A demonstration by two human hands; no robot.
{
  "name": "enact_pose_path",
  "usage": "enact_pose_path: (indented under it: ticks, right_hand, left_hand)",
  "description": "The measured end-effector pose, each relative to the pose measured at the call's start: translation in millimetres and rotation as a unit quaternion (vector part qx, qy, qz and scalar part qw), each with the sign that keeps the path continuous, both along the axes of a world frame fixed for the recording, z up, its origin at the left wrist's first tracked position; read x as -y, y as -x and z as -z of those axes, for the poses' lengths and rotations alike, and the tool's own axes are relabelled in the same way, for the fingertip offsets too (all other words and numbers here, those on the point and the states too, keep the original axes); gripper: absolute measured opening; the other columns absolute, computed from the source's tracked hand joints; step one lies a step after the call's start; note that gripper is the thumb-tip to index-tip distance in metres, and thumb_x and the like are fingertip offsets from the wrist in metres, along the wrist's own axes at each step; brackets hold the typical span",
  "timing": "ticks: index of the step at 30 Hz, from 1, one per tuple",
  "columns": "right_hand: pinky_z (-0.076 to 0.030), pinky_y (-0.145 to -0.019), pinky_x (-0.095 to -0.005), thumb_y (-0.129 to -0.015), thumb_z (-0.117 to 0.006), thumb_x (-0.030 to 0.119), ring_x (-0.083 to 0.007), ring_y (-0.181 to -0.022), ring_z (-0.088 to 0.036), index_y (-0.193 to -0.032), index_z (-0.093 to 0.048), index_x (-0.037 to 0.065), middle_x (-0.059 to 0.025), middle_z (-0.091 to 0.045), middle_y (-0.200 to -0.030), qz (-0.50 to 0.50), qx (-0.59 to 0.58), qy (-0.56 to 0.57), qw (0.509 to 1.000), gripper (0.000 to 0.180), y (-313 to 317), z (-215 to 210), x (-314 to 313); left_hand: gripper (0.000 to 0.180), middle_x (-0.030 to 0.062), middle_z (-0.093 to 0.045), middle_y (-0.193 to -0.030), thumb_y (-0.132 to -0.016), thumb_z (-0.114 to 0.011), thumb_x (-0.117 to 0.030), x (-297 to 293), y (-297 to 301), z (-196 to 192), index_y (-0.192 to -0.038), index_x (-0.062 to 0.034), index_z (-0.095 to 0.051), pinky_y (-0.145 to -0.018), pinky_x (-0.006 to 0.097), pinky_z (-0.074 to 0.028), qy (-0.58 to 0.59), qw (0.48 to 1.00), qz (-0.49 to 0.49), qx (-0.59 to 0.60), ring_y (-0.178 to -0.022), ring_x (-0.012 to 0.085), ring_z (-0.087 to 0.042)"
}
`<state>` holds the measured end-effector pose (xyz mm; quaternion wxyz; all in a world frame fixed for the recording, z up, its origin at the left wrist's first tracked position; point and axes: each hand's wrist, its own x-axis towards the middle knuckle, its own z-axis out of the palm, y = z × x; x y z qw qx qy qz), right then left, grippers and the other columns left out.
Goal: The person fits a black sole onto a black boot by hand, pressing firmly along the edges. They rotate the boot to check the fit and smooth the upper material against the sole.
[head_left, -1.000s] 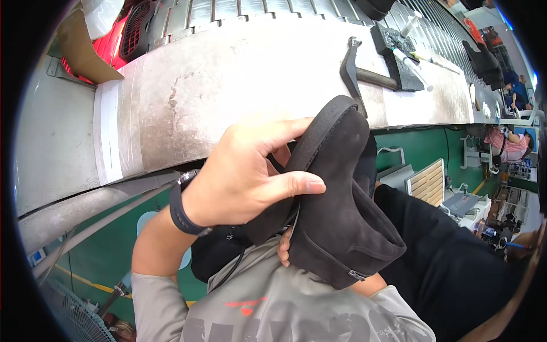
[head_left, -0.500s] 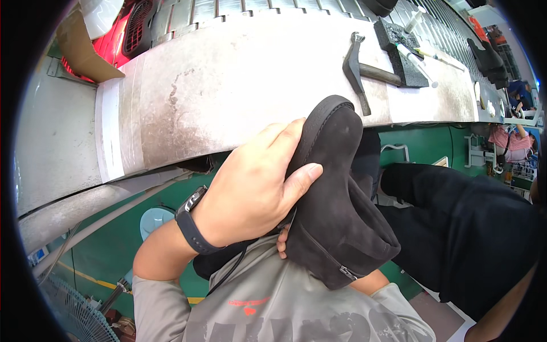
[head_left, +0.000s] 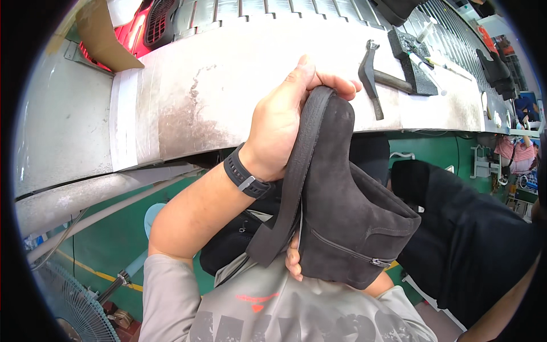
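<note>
A black suede ankle boot (head_left: 353,199) with a side zipper is held up in front of my chest, toe pointing toward the bench. Its black sole (head_left: 293,171) meets the upper at the toe but stands apart from it toward the heel. My left hand (head_left: 279,122), wearing a dark wristband, wraps around the toe, with the palm against the sole and the fingers over the tip. My right hand (head_left: 293,261) supports the heel end of the upper; only a few fingertips show in the gap beside the sole, and the boot covers the rest.
Beyond the boot stretches a pale worn bench (head_left: 228,74), with a hammer (head_left: 373,80) and a black foam block (head_left: 419,77) holding brushes. A slatted conveyor (head_left: 256,8) runs behind. Cardboard (head_left: 102,40) stands far left, a fan (head_left: 74,310) lower left. Another person's dark-clothed leg (head_left: 456,228) is close on the right.
My left hand has shifted from the side of the boot's forefoot to around its toe. The boot has turned so its sole faces more into view, showing the gap at the heel.
</note>
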<state>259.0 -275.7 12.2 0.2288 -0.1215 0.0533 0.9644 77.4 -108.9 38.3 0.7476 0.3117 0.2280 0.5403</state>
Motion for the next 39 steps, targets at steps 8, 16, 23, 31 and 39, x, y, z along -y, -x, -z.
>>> enact_pose_path:
  ticks: [8,16,23,31,39]
  right_hand:
    - [-0.053,-0.089,-0.0513,-0.113,-0.038,0.052,-0.0378,-0.103,-0.068,-0.122,-0.063,-0.003,-0.0224,-0.071,-0.113,-0.009,-0.011,0.048,0.999,0.061,0.3,6.8,3.5]
    - [-0.054,-0.094,-0.0549,-0.110,-0.041,0.057,-0.0455,-0.111,-0.067,-0.133,-0.060,-0.010,-0.0317,-0.069,-0.126,-0.021,0.006,0.044,0.999,0.073,-6.7,44.3,10.8]
    - [-0.054,-0.106,-0.0470,-0.105,-0.054,0.067,-0.0392,-0.124,-0.066,-0.136,-0.064,-0.006,-0.0247,-0.067,-0.139,0.011,0.321,-0.455,0.831,0.080,-13.9,-75.0,-65.7]
    - [-0.056,-0.093,-0.0477,-0.101,-0.074,0.024,-0.0433,-0.107,-0.072,-0.140,-0.056,-0.003,-0.0243,-0.074,-0.115,0.195,0.625,-0.704,0.275,0.051,50.3,-29.0,-173.5]
    - [-0.061,-0.070,-0.0487,-0.095,-0.081,0.024,-0.0430,-0.082,-0.075,-0.114,-0.069,-0.008,-0.0269,-0.074,-0.093,0.081,0.634,-0.728,0.247,0.040,36.8,-61.0,-173.0]
  left_hand:
    - [0.046,0.0139,-0.074,-0.123,-0.119,-0.042,-0.029,7.6,-2.5,2.1,-0.122,0.0054,-0.072,-0.105,0.032,-0.051,0.034,0.998,-0.050,0.008,-0.113,0.0164,-0.067]
    - [0.054,0.0219,-0.068,-0.142,-0.120,-0.038,-0.035,15.1,2.5,-30.3,-0.137,0.0099,-0.064,-0.113,0.035,-0.050,-0.095,0.965,-0.116,-0.215,-0.128,0.0219,-0.065]
    - [0.073,0.0161,-0.069,-0.140,-0.119,-0.036,-0.052,-9.2,42.1,-108.7,-0.156,0.0093,-0.048,-0.114,0.033,-0.048,-0.239,0.943,0.065,-0.223,-0.126,0.0188,-0.065]
    - [0.126,0.0291,-0.057,-0.151,-0.090,-0.091,-0.036,-2.3,54.5,-136.5,-0.168,0.0090,-0.003,-0.119,0.046,-0.046,-0.342,0.804,-0.072,-0.481,-0.139,0.0419,-0.061]
    - [0.124,0.0289,-0.067,-0.138,-0.072,-0.099,-0.042,-53.8,67.4,-77.8,-0.163,0.0061,-0.028,-0.104,0.048,-0.056,-0.262,0.717,-0.188,-0.618,-0.124,0.0450,-0.069]
